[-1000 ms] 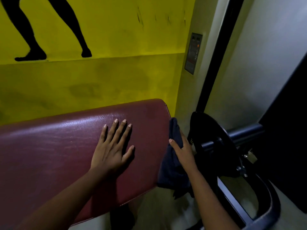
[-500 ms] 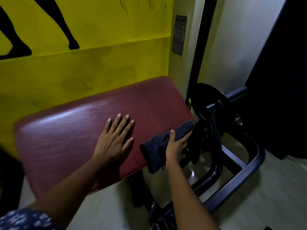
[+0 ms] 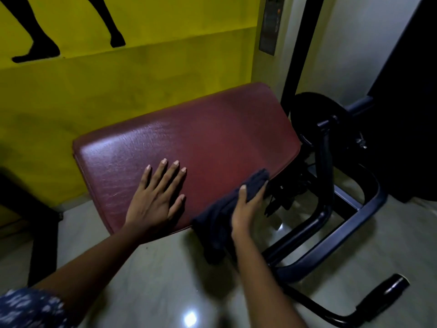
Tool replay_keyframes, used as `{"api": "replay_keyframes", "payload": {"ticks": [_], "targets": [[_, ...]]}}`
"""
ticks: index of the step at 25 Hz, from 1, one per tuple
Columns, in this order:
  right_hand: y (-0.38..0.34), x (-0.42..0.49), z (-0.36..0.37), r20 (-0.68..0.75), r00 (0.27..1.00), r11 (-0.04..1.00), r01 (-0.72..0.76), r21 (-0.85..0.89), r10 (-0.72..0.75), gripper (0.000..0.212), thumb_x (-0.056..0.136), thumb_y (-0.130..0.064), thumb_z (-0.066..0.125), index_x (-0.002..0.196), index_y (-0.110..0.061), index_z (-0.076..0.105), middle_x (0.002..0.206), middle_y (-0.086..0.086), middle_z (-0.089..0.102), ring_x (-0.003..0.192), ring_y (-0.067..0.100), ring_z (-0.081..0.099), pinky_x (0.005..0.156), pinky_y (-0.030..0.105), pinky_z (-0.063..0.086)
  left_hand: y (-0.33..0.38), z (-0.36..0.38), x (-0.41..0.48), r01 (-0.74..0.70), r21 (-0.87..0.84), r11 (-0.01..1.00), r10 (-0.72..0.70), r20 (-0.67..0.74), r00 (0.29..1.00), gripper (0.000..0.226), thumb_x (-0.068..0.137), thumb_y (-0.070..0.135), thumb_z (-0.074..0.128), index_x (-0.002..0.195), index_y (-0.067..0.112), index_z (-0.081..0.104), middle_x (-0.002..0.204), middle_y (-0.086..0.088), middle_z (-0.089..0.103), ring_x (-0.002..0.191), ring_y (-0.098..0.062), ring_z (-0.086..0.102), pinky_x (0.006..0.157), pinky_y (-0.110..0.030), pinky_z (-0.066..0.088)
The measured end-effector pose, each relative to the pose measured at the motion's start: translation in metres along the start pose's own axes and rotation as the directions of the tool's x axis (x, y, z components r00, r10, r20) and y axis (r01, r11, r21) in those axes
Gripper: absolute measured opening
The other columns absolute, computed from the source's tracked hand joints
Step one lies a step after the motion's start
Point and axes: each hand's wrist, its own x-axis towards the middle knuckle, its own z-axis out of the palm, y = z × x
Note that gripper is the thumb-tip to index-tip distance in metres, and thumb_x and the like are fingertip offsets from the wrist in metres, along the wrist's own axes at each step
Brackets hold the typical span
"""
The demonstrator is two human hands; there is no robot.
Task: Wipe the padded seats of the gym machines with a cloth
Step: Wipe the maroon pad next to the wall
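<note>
Left hand (image 3: 156, 200) spread flat on maroon padded seat (image 3: 212, 138), right hand (image 3: 248, 209) gripping dark cloth (image 3: 217, 223) at seat's near right edge, wall panel (image 3: 269, 27) beyond seat, markings unreadable

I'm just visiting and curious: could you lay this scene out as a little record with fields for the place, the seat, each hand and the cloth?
Place: gym corner with a yellow wall and a shiny floor
Seat: maroon padded seat on a black metal frame
Free hand: left hand, flat on the seat, fingers spread, holding nothing
Wiping hand: right hand, gripping the dark cloth
Cloth position: against the seat's near right edge, lower end hanging below the pad
</note>
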Motion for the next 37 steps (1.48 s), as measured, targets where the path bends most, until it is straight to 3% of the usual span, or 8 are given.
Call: {"api": "replay_keyframes", "payload": {"ticks": [14, 17, 19, 21, 23, 29, 34, 37], "targets": [[-0.007, -0.125, 0.036, 0.215, 0.968, 0.968, -0.074, -0.241, 0.128, 0.070, 0.095, -0.020, 0.051, 0.149, -0.024, 0.006, 0.153, 0.019, 0.015, 0.135, 0.037, 0.032, 0.102, 0.039, 0.037, -0.018, -0.019, -0.049, 0.089, -0.451, 0.888, -0.110, -0.020, 0.994, 0.056, 0.095, 0.037, 0.029, 0.139, 0.005, 0.042, 0.144, -0.012, 0.045, 0.138, -0.025, 0.034, 0.117, -0.034, 0.008], [-0.019, -0.139, -0.010, 0.466, 0.875, 0.965, -0.003, -0.263, 0.129, 0.064, 0.096, -0.018, 0.049, 0.147, -0.031, 0.013, 0.151, 0.007, 0.030, 0.130, 0.027, 0.040, 0.097, 0.031, 0.039, 0.016, -0.033, -0.102, 0.318, -0.717, 0.620, -0.403, 0.057, 0.913, 0.047, 0.097, 0.035, 0.036, 0.134, 0.010, 0.048, 0.136, -0.008, 0.051, 0.128, -0.017, 0.044, 0.110, -0.028, 0.029], [-0.028, -0.132, -0.038, 0.646, 0.751, 0.965, 0.042, -0.257, 0.140, 0.057, 0.097, -0.018, 0.046, 0.146, -0.033, 0.021, 0.148, 0.000, 0.034, 0.129, 0.021, 0.041, 0.094, 0.025, 0.038, 0.056, -0.052, -0.122, 0.482, -0.872, 0.085, -0.661, 0.313, 0.682, 0.033, 0.100, 0.030, 0.039, 0.128, 0.018, 0.052, 0.133, -0.004, 0.055, 0.116, -0.008, 0.049, 0.096, -0.015, 0.036], [-0.037, -0.119, -0.052, 0.832, 0.536, 0.951, 0.160, -0.265, 0.142, 0.054, 0.098, -0.018, 0.046, 0.146, -0.032, 0.025, 0.148, -0.007, 0.033, 0.131, 0.014, 0.038, 0.094, 0.016, 0.035, 0.102, -0.067, -0.122, 0.350, -0.726, -0.592, -0.528, 0.677, 0.512, 0.031, 0.101, 0.035, 0.031, 0.121, 0.025, 0.052, 0.123, 0.002, 0.064, 0.104, -0.004, 0.057, 0.089, -0.018, 0.041], [-0.045, -0.111, -0.053, 0.931, 0.306, 0.938, 0.219, -0.270, 0.196, 0.055, 0.098, -0.021, 0.045, 0.146, -0.034, 0.022, 0.145, -0.013, 0.033, 0.126, 0.005, 0.037, 0.091, 0.007, 0.035, 0.143, -0.068, -0.112, 0.166, -0.486, -0.858, -0.363, 0.802, 0.474, 0.045, 0.099, 0.045, 0.027, 0.129, 0.020, 0.050, 0.103, 0.006, 0.067, 0.088, -0.007, 0.063, 0.084, -0.026, 0.047], [-0.074, -0.039, -0.034, 0.907, -0.355, 0.693, 0.713, 0.106, 0.228, 0.049, 0.100, -0.027, 0.039, 0.147, -0.024, 0.025, 0.155, -0.004, 0.020, 0.141, 0.004, 0.013, 0.115, 0.021, 0.008, 0.204, -0.047, -0.074, -0.560, -0.316, -0.766, -0.559, 0.757, 0.338, 0.042, 0.076, 0.046, 0.061, 0.102, 0.016, 0.074, 0.099, -0.010, 0.072, 0.084, -0.023, 0.071, 0.077, -0.038, 0.058], [-0.084, 0.047, 0.049, 0.804, -0.591, -0.223, 0.795, 0.565, -0.071, 0.049, 0.095, -0.042, 0.035, 0.143, -0.029, 0.034, 0.154, 0.000, 0.027, 0.143, 0.021, 0.018, 0.114, 0.050, 0.020, 0.206, -0.013, -0.032, -0.631, -0.348, -0.693, -0.576, 0.794, 0.194, 0.085, 0.069, 0.061, 0.067, 0.135, 0.012, 0.046, 0.095, -0.003, 0.070, 0.094, -0.025, 0.062, 0.086, -0.038, 0.050], [-0.073, 0.071, 0.074, 0.792, -0.604, -0.313, 0.772, 0.554, -0.089, 0.054, 0.092, -0.051, 0.034, 0.144, -0.035, 0.030, 0.155, -0.002, 0.025, 0.143, 0.019, 0.019, 0.116, 0.047, 0.013, 0.194, -0.005, 0.023, -0.650, -0.329, -0.685, -0.524, 0.842, 0.127, 0.067, 0.087, 0.062, 0.042, 0.135, 0.016, 0.044, 0.121, -0.002, 0.061, 0.111, -0.023, 0.057, 0.090, -0.038, 0.045]]}}
